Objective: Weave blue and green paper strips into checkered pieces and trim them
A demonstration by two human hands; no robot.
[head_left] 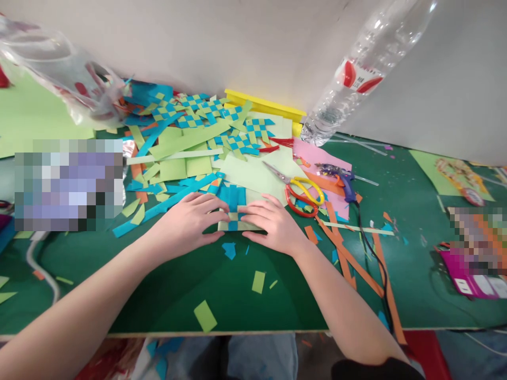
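Observation:
A small weave of blue and pale green paper strips (233,216) lies on the green table, its blue strips pointing away from me. My left hand (194,219) rests at its left side, fingertips on the paper and fingers apart. From the right, my right hand (271,224) lays spread fingers over the pale green strips. Both palms face down, and part of the weave is hidden under the fingertips. Scissors with red and yellow handles (304,196) lie just right of my right hand. Behind the weave are a pale green sheet (247,171) and a blue strip (180,198).
Woven blue-green pieces (204,108) are heaped at the back by a yellow strip (265,105). A plastic bottle (360,74) leans at the wall. A glue gun (343,179) with a black cord, orange strips (356,261) and paper scraps (205,315) lie about.

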